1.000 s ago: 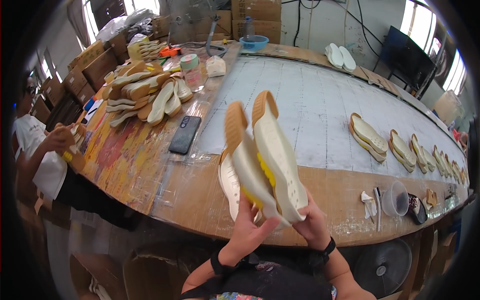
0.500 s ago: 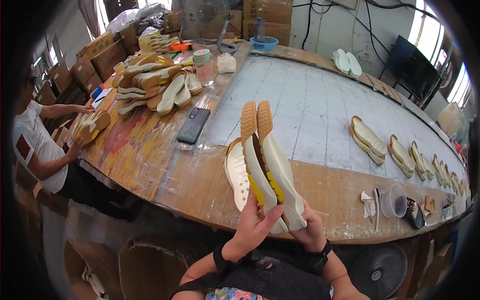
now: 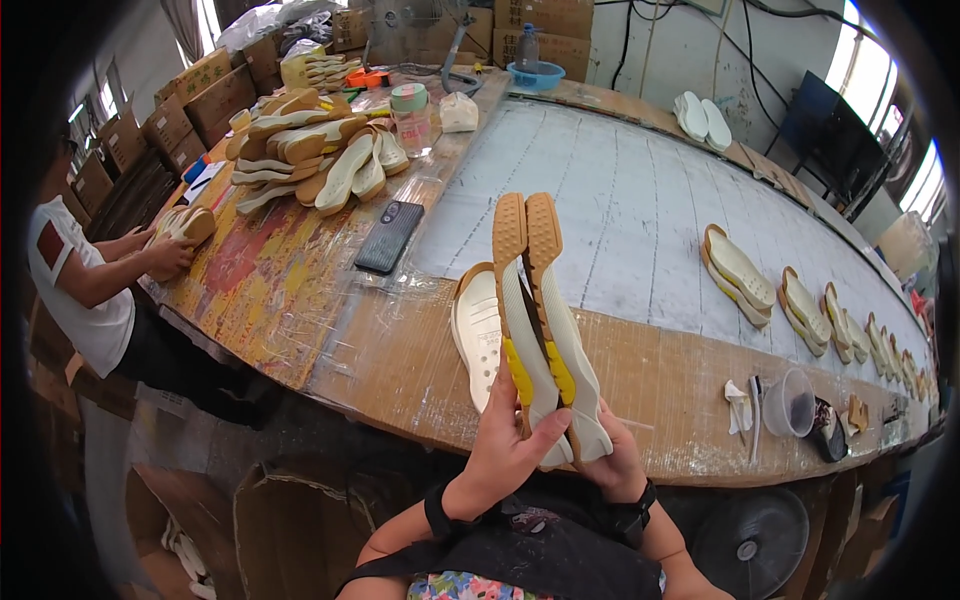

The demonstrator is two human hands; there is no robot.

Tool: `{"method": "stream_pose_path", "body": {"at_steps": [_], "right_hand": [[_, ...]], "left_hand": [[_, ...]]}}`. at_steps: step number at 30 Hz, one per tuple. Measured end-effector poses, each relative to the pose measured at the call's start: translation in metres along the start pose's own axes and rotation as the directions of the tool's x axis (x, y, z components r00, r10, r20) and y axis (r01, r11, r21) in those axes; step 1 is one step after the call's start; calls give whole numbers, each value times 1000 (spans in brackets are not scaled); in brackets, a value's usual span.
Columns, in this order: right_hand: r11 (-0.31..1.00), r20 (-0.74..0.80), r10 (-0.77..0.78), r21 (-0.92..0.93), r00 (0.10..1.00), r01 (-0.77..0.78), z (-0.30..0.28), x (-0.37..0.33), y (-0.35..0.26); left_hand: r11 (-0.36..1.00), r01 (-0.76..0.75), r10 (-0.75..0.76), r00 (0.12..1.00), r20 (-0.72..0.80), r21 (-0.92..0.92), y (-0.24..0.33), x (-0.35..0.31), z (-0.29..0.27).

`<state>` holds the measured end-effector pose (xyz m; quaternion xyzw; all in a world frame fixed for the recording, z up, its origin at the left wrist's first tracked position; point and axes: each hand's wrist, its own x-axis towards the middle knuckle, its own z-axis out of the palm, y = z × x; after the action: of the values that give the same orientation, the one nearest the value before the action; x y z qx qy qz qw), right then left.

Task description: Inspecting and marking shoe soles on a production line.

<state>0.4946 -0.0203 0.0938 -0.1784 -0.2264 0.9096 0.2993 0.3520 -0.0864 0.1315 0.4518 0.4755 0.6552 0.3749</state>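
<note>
So that their tan treads face outward, two shoe soles (image 3: 540, 320) are held upright at frame centre, clamped between left hand (image 3: 505, 445) and right hand (image 3: 612, 462) above the workbench (image 3: 400, 350).

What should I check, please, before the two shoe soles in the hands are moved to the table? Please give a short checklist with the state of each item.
1. Left hand grips the pair of soles: ok.
2. Right hand supports the heel end from behind: ok; its fingers are mostly hidden.
3. Soles pressed together and aligned at the tan toe ends: ok.
4. Single cream sole lies on the table just left of the pair: not ok if that spot is wanted.
5. Phone lies apart from the hands: ok.
6. Glue or bond between the soles: cannot tell.
</note>
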Motion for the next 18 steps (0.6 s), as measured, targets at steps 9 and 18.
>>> {"method": "stream_pose_path", "body": {"at_steps": [9,18], "right_hand": [[1000,9,2,13,1000,-3,1,-7,5],[-229,498,-506,-865,705,447,26,-8,-32]], "left_hand": [[997,-27,25,999,24,68,0,-6,-1],[844,87,-148,986,-75,-529,-19,1,-9]]}}
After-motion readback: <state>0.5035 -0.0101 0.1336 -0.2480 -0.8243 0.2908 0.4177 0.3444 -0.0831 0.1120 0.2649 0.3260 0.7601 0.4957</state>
